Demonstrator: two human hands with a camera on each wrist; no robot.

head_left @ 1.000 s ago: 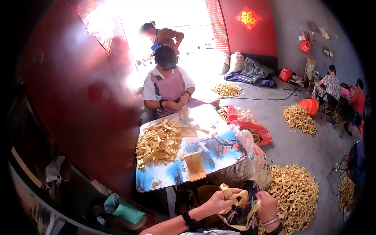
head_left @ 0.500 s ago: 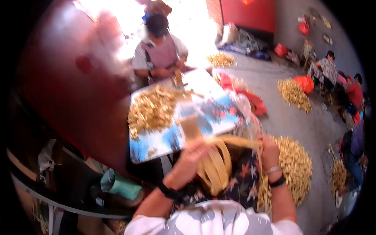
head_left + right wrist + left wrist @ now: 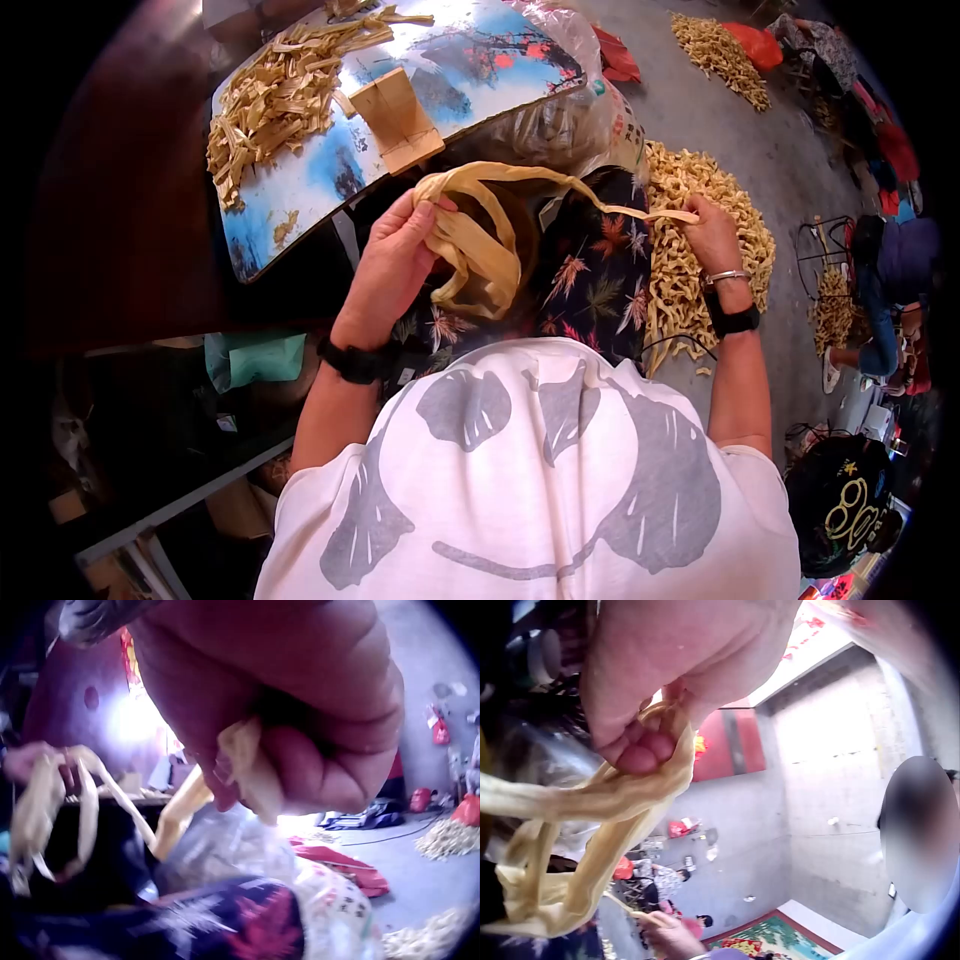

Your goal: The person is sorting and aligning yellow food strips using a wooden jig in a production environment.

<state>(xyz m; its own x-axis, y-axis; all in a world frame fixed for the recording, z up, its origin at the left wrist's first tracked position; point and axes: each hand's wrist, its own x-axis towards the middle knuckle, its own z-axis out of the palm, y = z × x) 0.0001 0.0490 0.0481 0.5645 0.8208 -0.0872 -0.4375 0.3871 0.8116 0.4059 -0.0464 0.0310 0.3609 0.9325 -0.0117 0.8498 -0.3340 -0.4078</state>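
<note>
My left hand [image 3: 395,255] grips a loosely looped, long pale-yellow strip [image 3: 480,250] between thumb and fingers. In the left wrist view its loops [image 3: 592,806] drape below the curled fingers. The strip runs across over my lap to my right hand [image 3: 715,238], which pinches its far end. Seen from the right wrist, that end [image 3: 251,769] sticks out between thumb and curled finger. Below the strip are dark, leaf-patterned trousers [image 3: 580,285].
The painted table [image 3: 330,170] ahead bears a heap of pale strips [image 3: 275,95] and a small wooden stand [image 3: 397,120] at its edge. Right of my knee, a big pile of short knotted pieces [image 3: 700,240] covers the floor. A clear plastic bag [image 3: 570,125] stands between table and pile.
The head view has tilted down toward my lap. My hands, close together a second ago, have moved apart; the strip is now stretched between them, with its loops hanging from the left hand.
</note>
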